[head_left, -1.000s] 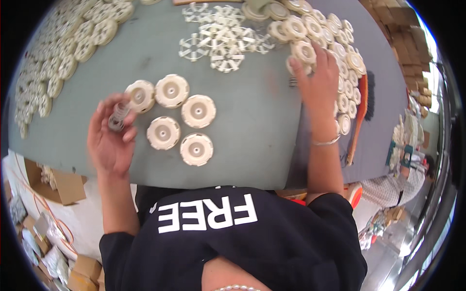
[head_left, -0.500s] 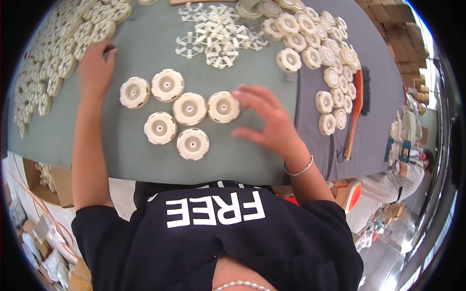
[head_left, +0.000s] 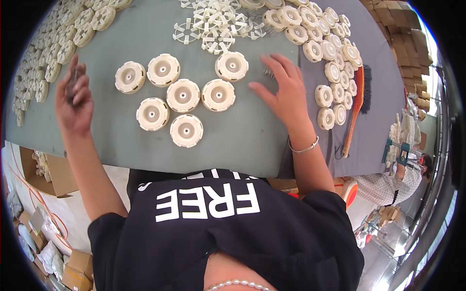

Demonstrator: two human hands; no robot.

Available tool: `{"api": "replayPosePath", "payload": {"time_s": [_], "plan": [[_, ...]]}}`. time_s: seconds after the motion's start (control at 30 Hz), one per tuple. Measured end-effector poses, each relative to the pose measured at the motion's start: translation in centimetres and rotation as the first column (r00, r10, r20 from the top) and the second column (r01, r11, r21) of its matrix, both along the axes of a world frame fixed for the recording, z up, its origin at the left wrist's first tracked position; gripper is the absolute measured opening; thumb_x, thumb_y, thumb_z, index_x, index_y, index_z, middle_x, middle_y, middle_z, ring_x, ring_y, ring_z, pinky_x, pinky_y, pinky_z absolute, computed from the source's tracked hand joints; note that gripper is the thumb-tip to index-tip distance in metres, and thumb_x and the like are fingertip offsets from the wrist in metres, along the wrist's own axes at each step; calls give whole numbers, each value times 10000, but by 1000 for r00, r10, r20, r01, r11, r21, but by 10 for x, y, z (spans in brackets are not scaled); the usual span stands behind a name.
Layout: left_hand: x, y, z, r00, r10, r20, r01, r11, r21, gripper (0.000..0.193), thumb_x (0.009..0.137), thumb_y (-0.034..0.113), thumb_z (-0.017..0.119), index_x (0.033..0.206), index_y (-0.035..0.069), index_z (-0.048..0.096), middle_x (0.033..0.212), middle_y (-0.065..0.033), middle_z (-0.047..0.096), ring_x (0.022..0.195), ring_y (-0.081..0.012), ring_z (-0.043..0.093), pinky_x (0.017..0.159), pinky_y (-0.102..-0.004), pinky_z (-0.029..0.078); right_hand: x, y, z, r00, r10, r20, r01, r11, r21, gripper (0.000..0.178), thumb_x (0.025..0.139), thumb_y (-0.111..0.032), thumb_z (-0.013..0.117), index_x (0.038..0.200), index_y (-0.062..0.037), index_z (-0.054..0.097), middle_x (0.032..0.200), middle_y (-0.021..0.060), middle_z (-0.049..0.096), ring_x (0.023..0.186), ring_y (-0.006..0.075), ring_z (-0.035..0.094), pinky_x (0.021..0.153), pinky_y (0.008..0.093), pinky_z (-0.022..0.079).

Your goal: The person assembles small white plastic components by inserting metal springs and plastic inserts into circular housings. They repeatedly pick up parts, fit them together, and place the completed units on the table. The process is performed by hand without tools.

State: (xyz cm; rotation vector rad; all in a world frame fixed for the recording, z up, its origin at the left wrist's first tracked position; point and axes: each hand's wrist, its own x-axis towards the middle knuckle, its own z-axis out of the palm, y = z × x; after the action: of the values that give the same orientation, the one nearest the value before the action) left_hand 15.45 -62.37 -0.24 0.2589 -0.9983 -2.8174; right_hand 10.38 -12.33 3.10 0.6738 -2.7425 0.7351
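Above the tabletop (head_left: 124,143), left fingers (head_left: 83,93) clasp a blurred object (head_left: 72,91), right fingers (head_left: 285,66) spread near an indistinct coil (head_left: 268,72)

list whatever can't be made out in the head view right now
- Head view: the grey thing in the left hand, blurred and partly covered by curled fingers.
- Head view: whether the right hand touches the grey coil, too small to tell.
- Head view: the far end of the white spoked parts, cut off by the top edge.
- Head view: the carton's upper part, hidden by the table.
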Motion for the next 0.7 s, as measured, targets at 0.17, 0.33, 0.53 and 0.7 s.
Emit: {"api": "replayPosePath", "payload": {"time_s": [0.17,0.33,0.53,0.7], "plan": [[46,110,51,961,-251,112,205,926,316,456,1048,100,618,1471,-50,541,1391,-166,592,830,-65,554,486,-141,453,9,8,16,924,34,382,97,943,-320,481,908,-107,854,1350,-80,667,1098,71,747,962,179,737,758,290,603],[42,206,88,874,-446,192,482,843,-238,264,991,56,701,1253,56,666,1208,-75,697,809,-75,630,557,-203,492,30,-51,67,709,462,533,94,687,-721,308,968,-9,775,1255,19,666,1083,83,732,960,118,715,683,260,601],[50,234,58,976,-195,-92,101,791,-603,369,897,-9,803,1247,39,698,1097,-30,679,867,-79,630,656,-240,501,36,-62,57,587,688,426,77,477,-876,294,982,70,707,1268,80,640,1232,171,701,1028,170,720,797,286,641],[51,227,56,978,-150,-147,-12,658,-753,318,886,11,831,1197,15,765,1023,-39,696,824,-80,627,675,-246,494,42,-60,45,632,641,435,91,497,-863,312,958,81,740,1255,94,647,1232,178,703,1026,193,740,847,301,652]]}}
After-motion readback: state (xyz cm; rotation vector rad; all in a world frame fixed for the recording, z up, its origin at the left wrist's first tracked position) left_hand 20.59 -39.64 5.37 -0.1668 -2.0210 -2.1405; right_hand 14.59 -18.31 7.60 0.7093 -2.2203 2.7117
